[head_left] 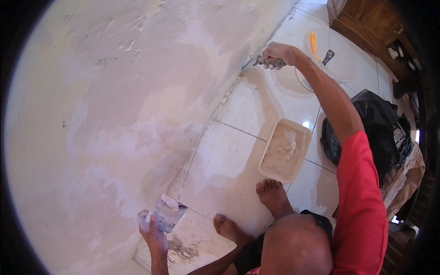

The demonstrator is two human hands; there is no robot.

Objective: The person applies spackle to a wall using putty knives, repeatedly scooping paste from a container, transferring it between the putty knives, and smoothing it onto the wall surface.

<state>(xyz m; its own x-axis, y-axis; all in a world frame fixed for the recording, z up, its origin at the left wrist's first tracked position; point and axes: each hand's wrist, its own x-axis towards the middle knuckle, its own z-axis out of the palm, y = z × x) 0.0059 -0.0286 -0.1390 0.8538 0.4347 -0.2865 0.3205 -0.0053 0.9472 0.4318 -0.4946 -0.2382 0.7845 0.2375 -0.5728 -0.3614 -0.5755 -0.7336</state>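
My right hand (276, 54) is stretched far forward to the foot of the wall, its fingers wrapped round a dirty scraper (274, 62). The scraper's tip is at the seam between wall and floor; its blade is mostly hidden. Near the lower left, my left hand (156, 233) grips a flat rectangular metal plate (166, 219). A lump of pale putty (170, 202) lies on that plate, beside the wall. Uneven patches of pinkish and cream filler coat the wall (114, 114). White putty smears cover the fingers of my left hand.
A cream tub (280, 177) with putty (288, 146) stands on the tiled floor (229, 156) ahead of my bare feet. Beyond it are a clear round container (344, 71) and an orange-handled tool (313, 45). A black plastic bag (378, 121) and wooden cabinet (362, 23) are on the right.
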